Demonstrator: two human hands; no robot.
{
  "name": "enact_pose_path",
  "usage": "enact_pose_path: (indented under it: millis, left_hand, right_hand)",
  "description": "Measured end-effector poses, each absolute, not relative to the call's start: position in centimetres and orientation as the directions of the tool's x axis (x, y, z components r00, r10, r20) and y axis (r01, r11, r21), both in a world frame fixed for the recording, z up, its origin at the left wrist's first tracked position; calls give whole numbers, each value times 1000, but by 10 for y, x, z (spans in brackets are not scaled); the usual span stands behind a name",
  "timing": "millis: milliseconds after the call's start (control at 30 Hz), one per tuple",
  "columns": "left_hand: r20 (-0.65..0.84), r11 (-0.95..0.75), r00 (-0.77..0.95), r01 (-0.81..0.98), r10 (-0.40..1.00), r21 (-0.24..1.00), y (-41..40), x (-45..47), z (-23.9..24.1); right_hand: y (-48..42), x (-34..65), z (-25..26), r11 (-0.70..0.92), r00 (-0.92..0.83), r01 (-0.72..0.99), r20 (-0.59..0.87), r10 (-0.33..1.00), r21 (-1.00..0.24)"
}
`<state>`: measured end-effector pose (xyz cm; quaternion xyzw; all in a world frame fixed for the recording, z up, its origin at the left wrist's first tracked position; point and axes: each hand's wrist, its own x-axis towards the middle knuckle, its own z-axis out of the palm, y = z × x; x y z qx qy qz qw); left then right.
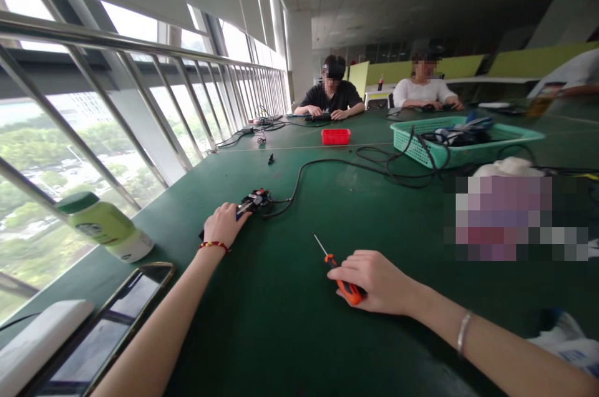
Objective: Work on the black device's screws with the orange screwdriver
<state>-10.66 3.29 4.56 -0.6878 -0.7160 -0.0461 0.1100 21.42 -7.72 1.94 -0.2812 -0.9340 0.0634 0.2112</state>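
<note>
My left hand [223, 224], with a red beaded bracelet at the wrist, is closed on a dark handheld device [255, 200] lying on the green table. The device's far end shows exposed inner parts, and a black cable [299, 180] runs from it to the right. Its near part is mostly hidden under my fingers. In my right hand [374, 281] is an orange and black screwdriver [349, 292], its thin shaft pointing up and to the left. The screwdriver's tip is apart from the device, low over the table or on it; I cannot tell which.
A red tray [336, 137] and a small black part [271, 159] lie ahead. A teal basket [421, 155] holds cables and dark items. At left are a green-capped bottle [105, 228], a phone [126, 309] and a white box [44, 344]. Two people [333, 94] sit across the table.
</note>
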Motion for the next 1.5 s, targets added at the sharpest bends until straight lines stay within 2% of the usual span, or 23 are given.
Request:
enact_pose_path:
  millis: [133,267,400,533,667,767,800,867,967,1067,1133,1233,1333,1500]
  left_hand:
    - [365,191,-128,971,922,-142,29,-124,41]
    - [458,242,-153,960,876,-142,28,-126,37]
    - [510,256,-162,959,845,-120,26,-125,38]
    - [579,176,-51,971,813,-163,25,-125,38]
    - [600,140,-4,973,800,-181,28,-128,36]
    - [606,130,-10,979,796,-155,30,-129,34]
    - [606,135,-23,981,795,-141,31,-130,33]
    - [600,152,-58,983,798,-106,31,-131,32]
    - [600,162,-92,985,795,-63,32,-133,31]
    - [639,126,-54,990,767,-67,34,-136,29]
    - [661,41,32,995,750,-95,35,-137,28]
    - [654,-180,238,971,719,-155,36,-130,29]
    - [610,-404,437,892,661,-201,34,-104,31]
    - [524,-588,582,789,622,-178,33,-37,38]
  right_hand:
    - [-76,213,19,816,-714,528,399,576,-234]
    - [-68,219,15,775,-636,595,463,617,-214]
    - [-60,237,5,701,-547,699,529,649,-138]
    - [-51,260,0,636,-542,771,548,638,23]
    - [-32,272,11,666,-731,679,374,571,310]
    - [-12,263,18,673,-764,645,283,580,363]
    - [-7,257,19,671,-749,663,286,598,332]
    - [3,245,16,623,-630,767,368,684,156]
    - [12,234,7,545,-507,837,443,740,48]
    - [18,237,-1,446,-349,892,505,789,-79]
    - [23,243,-4,379,-239,910,535,810,-167]
    - [30,249,-6,331,-140,906,552,822,-265]
    - [33,249,-6,338,-116,887,555,823,-315]
    - [29,247,-3,348,-104,869,558,823,-352]
